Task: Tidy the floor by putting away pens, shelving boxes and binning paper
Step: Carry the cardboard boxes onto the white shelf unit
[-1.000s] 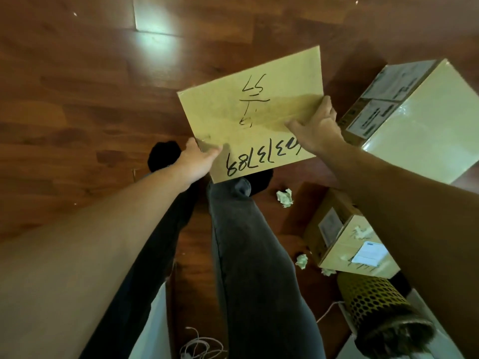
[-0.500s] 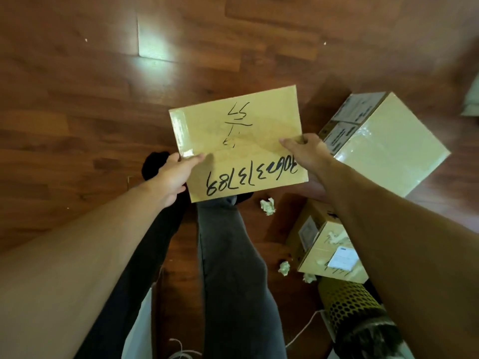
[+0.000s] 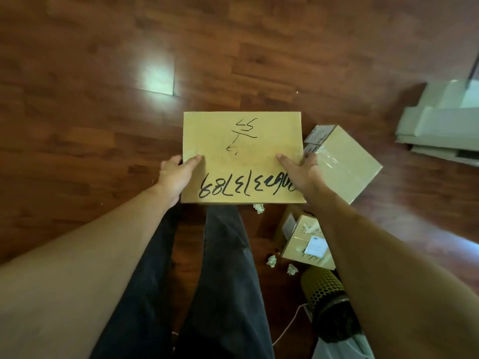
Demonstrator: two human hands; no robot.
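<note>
The wooden floor (image 3: 77,125) of dark reddish planks fills the left side, with a bright patch of reflected light on one board. The left hand (image 3: 174,174) grips the left edge of a flat cardboard box (image 3: 242,156), thumb lying across the top face and the fingers wrapped out of sight beneath. The box is held level in the air above the person's dark trouser legs (image 3: 223,268), its broad face turned up to the camera; it is plain tan card with a string of digits in thick black marker along the near edge, written upside down from this view, and a smaller scrawl nearer the far edge. The right hand (image 3: 302,172) holds the right edge the same way, thumb on top and fingers curled under. Just below the box's near right corner a crumpled paper ball (image 3: 259,208) lies on the floor, and two more paper balls (image 3: 271,260) lie further toward the camera. To the right, a larger taped cardboard box (image 3: 344,161) with white labels sits on the floor, and a smaller labelled box (image 3: 305,239) rests nearer, beside a yellow mesh bin (image 3: 322,286). Pale flattened cartons (image 3: 440,125) lie at the far right.
</note>
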